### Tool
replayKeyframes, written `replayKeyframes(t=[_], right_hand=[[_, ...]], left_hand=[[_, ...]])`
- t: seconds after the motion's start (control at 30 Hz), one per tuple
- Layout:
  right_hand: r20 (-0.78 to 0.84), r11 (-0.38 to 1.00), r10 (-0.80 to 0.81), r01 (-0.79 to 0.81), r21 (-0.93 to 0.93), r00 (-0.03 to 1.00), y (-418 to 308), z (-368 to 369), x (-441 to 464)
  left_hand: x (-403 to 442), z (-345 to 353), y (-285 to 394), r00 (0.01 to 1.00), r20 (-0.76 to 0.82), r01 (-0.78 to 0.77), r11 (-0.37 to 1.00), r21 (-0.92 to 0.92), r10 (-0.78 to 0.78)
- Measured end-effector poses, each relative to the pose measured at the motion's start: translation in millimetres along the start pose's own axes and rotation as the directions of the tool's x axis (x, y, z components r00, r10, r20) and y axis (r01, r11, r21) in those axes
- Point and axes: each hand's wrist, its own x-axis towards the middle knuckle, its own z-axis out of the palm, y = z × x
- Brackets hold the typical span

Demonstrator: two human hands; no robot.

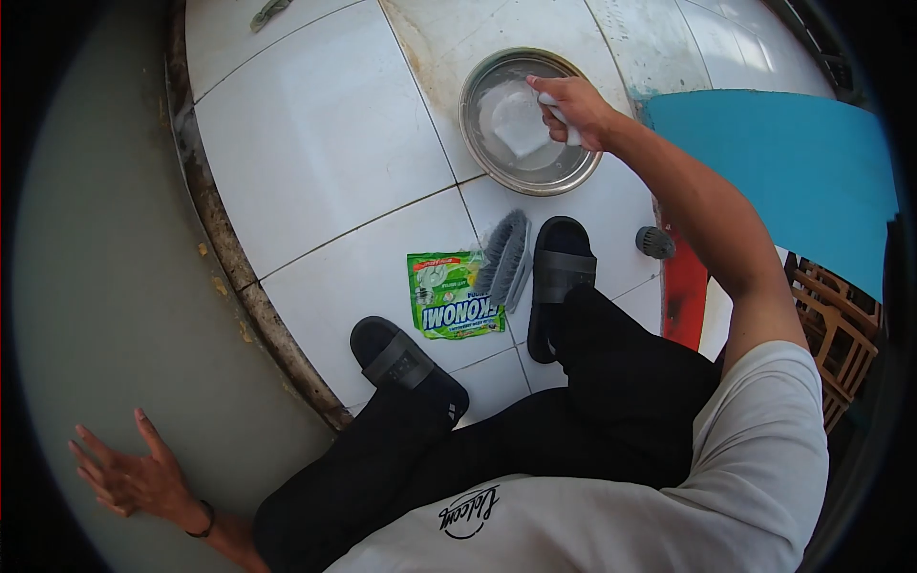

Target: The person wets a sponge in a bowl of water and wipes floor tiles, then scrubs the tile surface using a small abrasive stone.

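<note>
My right hand (573, 110) is closed around a white cloth (564, 122), bunched in the fist, over the right side of a round metal basin (478, 158). Cloudy water fills the basin, and a pale, squarish patch shows in it; I cannot tell whether that is cloth or a reflection. Down at the lower left, my left hand (134, 473) has its fingers spread and holds nothing. It is over the smooth grey surface (115, 286), and whether it touches that surface is unclear. A dark band circles the left wrist.
Between my black sandals lie a green detergent packet (449, 296) and a grey-bristled brush (503, 258) overlapping it. A small round grey brush (655, 243) stands near the red edge. A dirty ledge (224, 229) borders the white tiles (315, 143). A blue panel (774, 172) is at right.
</note>
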Motion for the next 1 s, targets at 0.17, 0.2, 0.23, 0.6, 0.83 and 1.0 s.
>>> replayKeyframes(t=[0.17, 0.2, 0.23, 0.6, 0.83, 1.0], right_hand=[[0.030, 0.978, -0.045, 0.050, -0.203, 0.999, 9, -1, 15], [0.045, 0.961, -0.056, 0.066, -0.268, 0.997, 8, 0, 17], [0.041, 0.938, -0.022, 0.034, -0.346, 0.999, 5, -1, 19], [0.486, 0.400, 0.259, 0.366, -0.841, 0.834, -116, 43, 7], [0.440, 0.214, -0.459, 0.577, -0.789, 0.772, -135, 142, 141], [0.357, -0.012, -0.677, 0.475, -0.880, 0.644, -122, 175, 248]], left_hand=[[3, -3, 4, 1.000, -0.014, -0.015, 1.000, -0.016, 0.014], [4, -4, 4, 1.000, -0.010, -0.023, 1.000, -0.009, 0.023], [4, -4, 4, 1.000, -0.007, -0.030, 1.000, -0.003, 0.030], [2, -2, 8, 0.999, 0.054, 0.003, 0.999, 0.044, -0.005], [-10, 1, 5, 0.969, 0.225, 0.028, 0.951, 0.307, -0.101], [14, -3, 31, 0.917, 0.357, 0.026, 0.922, 0.387, -0.176]])
